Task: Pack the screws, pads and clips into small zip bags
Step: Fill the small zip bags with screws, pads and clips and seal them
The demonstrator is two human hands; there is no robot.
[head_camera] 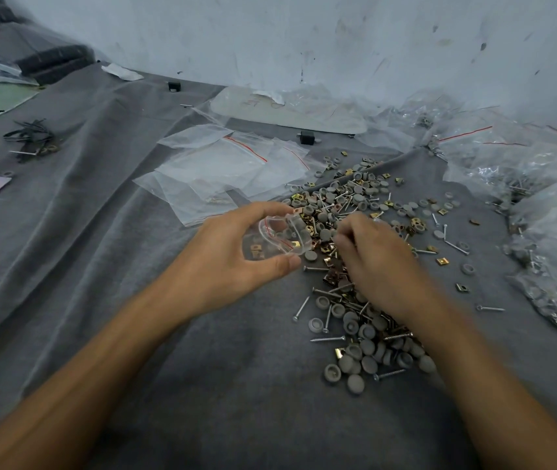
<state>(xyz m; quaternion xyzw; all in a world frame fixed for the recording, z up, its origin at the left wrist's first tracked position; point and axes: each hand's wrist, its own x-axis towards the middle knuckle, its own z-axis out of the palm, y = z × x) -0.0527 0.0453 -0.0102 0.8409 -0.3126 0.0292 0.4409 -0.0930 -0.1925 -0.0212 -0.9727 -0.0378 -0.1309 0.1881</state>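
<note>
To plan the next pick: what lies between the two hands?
In the head view, between the left hand, which holds a zip bag, and the right hand lie a grey pad, brass clips and a screw.

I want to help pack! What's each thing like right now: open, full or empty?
Bag, open, a few parts inside.
Left hand, holding bag's mouth open.
Pile, loose, unpacked.
Right hand, curled over pile; blurred.
Spare bags, flat, mostly empty.
Packed bags, heaped at right.
</note>
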